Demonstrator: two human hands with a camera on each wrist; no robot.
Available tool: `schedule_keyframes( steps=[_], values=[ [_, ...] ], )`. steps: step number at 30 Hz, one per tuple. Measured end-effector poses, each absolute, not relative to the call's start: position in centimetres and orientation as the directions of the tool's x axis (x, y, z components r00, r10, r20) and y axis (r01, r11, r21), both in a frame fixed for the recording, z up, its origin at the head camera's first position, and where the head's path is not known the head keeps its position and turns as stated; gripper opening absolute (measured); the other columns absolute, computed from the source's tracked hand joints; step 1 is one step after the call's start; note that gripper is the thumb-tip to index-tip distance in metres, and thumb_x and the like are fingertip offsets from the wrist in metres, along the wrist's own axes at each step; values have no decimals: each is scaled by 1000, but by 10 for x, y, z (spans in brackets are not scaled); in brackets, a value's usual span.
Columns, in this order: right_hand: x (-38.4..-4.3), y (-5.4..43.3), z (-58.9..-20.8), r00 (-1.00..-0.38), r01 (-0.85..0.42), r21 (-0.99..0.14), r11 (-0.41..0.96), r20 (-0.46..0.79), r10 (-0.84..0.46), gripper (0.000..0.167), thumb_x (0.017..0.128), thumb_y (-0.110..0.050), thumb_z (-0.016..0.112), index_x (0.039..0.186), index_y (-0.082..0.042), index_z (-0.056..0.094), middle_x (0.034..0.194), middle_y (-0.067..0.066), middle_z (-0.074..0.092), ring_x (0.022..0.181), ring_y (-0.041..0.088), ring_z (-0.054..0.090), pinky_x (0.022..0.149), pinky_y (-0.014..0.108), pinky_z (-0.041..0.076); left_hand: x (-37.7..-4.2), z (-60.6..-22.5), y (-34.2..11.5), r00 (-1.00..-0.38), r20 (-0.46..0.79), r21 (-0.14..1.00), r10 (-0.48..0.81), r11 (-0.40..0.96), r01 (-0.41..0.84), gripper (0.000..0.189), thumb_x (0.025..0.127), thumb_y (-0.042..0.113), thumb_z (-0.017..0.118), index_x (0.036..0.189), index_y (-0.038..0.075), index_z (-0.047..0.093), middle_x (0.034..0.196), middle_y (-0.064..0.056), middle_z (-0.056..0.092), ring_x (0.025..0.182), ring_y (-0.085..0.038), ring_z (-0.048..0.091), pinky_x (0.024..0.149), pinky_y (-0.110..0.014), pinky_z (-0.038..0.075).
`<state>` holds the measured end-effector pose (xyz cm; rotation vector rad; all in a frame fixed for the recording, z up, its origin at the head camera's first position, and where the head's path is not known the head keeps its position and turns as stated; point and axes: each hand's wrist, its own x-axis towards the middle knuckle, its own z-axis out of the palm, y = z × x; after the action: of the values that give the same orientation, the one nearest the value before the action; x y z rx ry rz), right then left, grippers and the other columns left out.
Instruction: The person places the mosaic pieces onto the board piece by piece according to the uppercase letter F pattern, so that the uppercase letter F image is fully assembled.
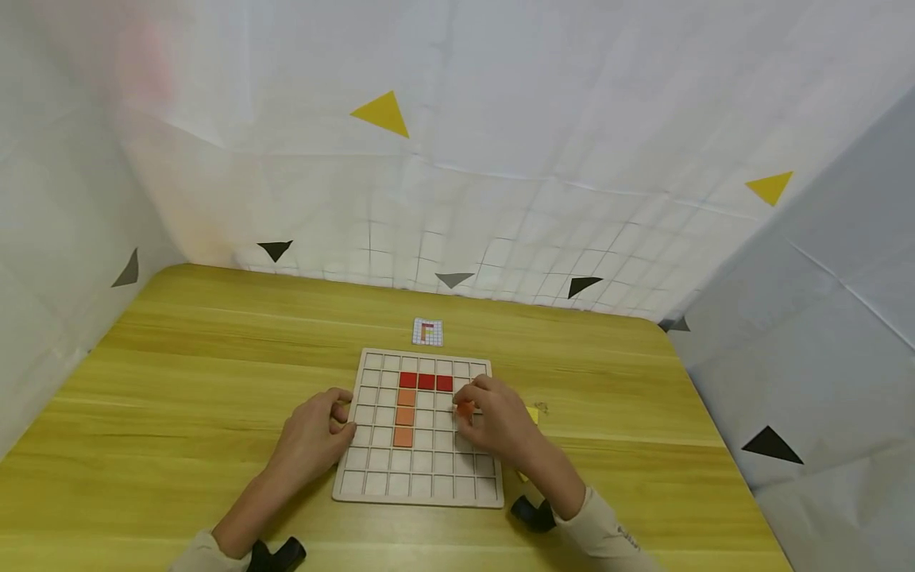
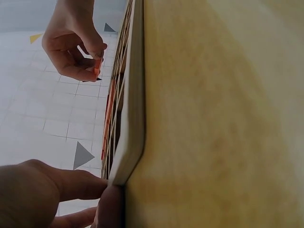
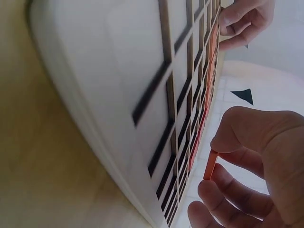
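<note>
A white grid board [image 1: 422, 504] lies on the wooden table, with a row of red tiles [image 1: 426, 382] near its top and a column of orange tiles [image 1: 403, 415] below the row's left end. At the board's left edge, my left hand [image 1: 318, 429] holds the rim between thumb and finger, seen close up in the left wrist view. My right hand [image 1: 496, 417] pinches an orange tile [image 3: 210, 165] between thumb and fingertips, above the board's right side. In the left wrist view that tile [image 2: 98, 67] hangs over the grid, tilted on edge.
Behind the board lies a small card [image 1: 427, 332] printed with a coloured grid pattern. Yellow pieces [image 1: 532, 415] show partly behind the right hand and forearm. White cloth walls [image 1: 500, 119] with triangle marks enclose the table's back and sides.
</note>
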<state>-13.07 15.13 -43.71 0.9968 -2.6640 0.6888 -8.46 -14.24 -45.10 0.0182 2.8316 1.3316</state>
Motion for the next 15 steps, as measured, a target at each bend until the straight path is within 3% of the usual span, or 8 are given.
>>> schedule_keyframes(
  steps=[15],
  values=[
    [-120, 143, -433, -754, -657, -360, 663, 316, -575, 20, 76, -5, 74, 95, -12, 74, 88, -6, 59, 76, 9, 51, 65, 25, 44, -85, -451, -143, -1000, -10, 769, 13, 639, 0, 37, 84, 5, 72, 120, -2, 64, 88, -3, 59, 76, -14, 61, 67, -33, 49]
  ],
)
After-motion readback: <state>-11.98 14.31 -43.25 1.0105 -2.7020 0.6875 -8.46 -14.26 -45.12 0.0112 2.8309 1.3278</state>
